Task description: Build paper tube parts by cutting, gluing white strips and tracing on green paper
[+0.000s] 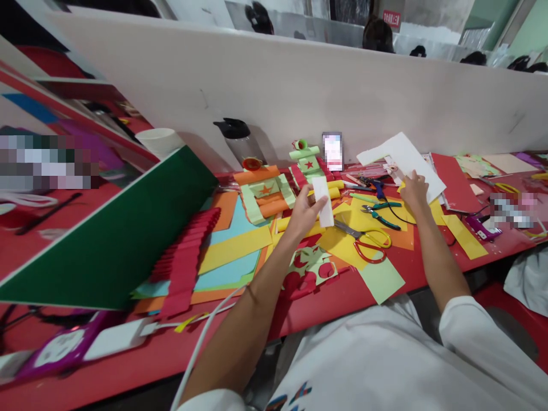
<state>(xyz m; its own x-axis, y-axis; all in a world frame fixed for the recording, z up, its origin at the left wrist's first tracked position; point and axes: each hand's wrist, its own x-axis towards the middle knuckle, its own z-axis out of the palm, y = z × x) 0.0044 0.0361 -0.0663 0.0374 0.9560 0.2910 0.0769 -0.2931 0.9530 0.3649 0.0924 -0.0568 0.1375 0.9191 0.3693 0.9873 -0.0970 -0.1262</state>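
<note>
Holding a narrow white paper strip [326, 210] over a crowded red tabletop [145, 368].

Pinching it in the left hand [305, 212] near steel scissors [358, 233] with yellow and red handles; holding the right hand [414, 193] over a large white paper sheet [411, 153]; cannot tell whether gripping it.

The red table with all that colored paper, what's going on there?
Someone is doing something with paper at the red table. The left hand holds up a small white strip. The right hand is at the edge of a bigger white sheet, but I can't tell if it grips it. The scissors lie open on yellow paper, with no hand on them. Past the left hand, there's paper with a star on it.
</note>
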